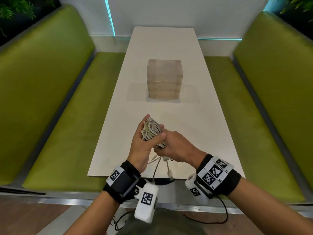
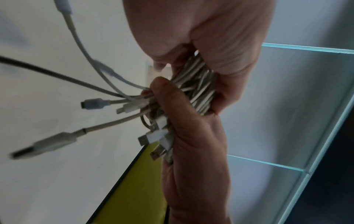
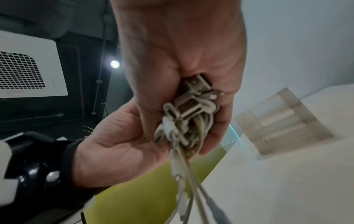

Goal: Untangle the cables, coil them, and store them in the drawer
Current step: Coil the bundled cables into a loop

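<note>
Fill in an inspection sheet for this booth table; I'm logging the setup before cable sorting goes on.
Surface: white table, bare around the drawer unit.
Job's things: translucent drawer unit mid-table, drawers closed; cable bundle held above the near end.
Clutter: nothing seen.
Grippers: left hand and right hand both grip the bundle.
Cables: pale, still bunched together; plug ends dangle loose.
Surroundings: green benches either side, white wall behind.

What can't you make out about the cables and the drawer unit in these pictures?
- Cable bundle: the count and the tangle, hidden by the left hand and right hand in every view.
- Dangling plugs: types blurred, left wrist view.
- Drawer unit: contents, too hazy in the head view.
</note>
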Demonstrator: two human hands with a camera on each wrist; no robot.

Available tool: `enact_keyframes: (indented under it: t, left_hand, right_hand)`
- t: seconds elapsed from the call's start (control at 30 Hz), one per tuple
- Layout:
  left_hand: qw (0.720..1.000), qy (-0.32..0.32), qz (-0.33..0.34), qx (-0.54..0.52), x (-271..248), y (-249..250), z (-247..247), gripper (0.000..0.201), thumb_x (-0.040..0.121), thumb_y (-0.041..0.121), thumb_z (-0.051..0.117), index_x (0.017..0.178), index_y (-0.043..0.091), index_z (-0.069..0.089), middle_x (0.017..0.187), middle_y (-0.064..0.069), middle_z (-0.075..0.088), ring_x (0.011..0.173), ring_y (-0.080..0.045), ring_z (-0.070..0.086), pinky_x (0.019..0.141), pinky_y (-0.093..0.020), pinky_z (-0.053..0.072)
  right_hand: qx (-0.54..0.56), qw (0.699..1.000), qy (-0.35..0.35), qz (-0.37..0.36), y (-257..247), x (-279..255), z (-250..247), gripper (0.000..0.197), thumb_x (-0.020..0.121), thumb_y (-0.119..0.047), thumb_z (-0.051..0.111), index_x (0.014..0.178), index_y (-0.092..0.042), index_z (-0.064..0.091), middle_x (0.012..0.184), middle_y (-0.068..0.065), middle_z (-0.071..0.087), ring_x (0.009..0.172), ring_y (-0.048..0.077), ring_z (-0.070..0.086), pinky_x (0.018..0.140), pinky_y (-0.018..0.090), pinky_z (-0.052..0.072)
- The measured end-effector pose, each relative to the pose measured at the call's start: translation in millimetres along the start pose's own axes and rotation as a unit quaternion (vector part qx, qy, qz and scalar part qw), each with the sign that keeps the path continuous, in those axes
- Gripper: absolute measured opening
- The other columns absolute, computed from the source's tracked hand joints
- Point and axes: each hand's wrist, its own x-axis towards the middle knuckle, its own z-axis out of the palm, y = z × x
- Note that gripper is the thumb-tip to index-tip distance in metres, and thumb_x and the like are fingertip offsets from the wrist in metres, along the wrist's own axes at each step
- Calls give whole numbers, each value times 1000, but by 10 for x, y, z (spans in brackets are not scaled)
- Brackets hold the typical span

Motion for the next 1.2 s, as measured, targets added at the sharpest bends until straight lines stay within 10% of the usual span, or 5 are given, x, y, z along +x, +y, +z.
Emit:
enact_keyframes:
  t: [0.2,0.53,0.87,1.0,1.2]
  left_hand:
    - [999,-26,48,-2,-45,78,102,43,68,-7,67,102,15,51,97,-14,60,106,-22,66,76,-32,55]
    - [995,-51,69,45,-35,89,136,34,71,6,71,93,17,47,80,-6,59,86,-22,62,69,-28,55]
    - [964,-110,-76,231,-58,-142,-50,103,68,22,84,144,31,14,127,-8,56,115,-16,59,97,-36,50]
    - [949,-147,-97,263,-180,-239,77,16,97,19,50,105,7,56,76,-5,66,80,-21,71,74,-29,54]
    - [934,-178,-131,279,-214,-115,48,28,100,29,43,84,10,55,61,4,39,43,-10,34,44,-22,31]
  right_hand:
    - [105,991,-83,19,-8,9,-166,12,74,-11,71,74,-15,59,58,-1,52,48,11,44,43,22,35]
    - [148,980,-134,-23,104,-41,-154,6,86,-10,62,87,-8,67,74,5,64,61,16,53,45,24,39]
    - [207,978,34,-11,185,-22,-251,9,87,-11,63,79,-15,65,67,-2,63,59,7,57,57,24,47]
    - [258,961,102,-3,130,14,-254,19,85,-18,68,71,-7,61,61,4,61,51,9,54,48,19,41]
    - [191,977,90,33,153,-45,-363,19,82,-21,71,74,-8,59,57,3,55,45,12,47,39,21,37]
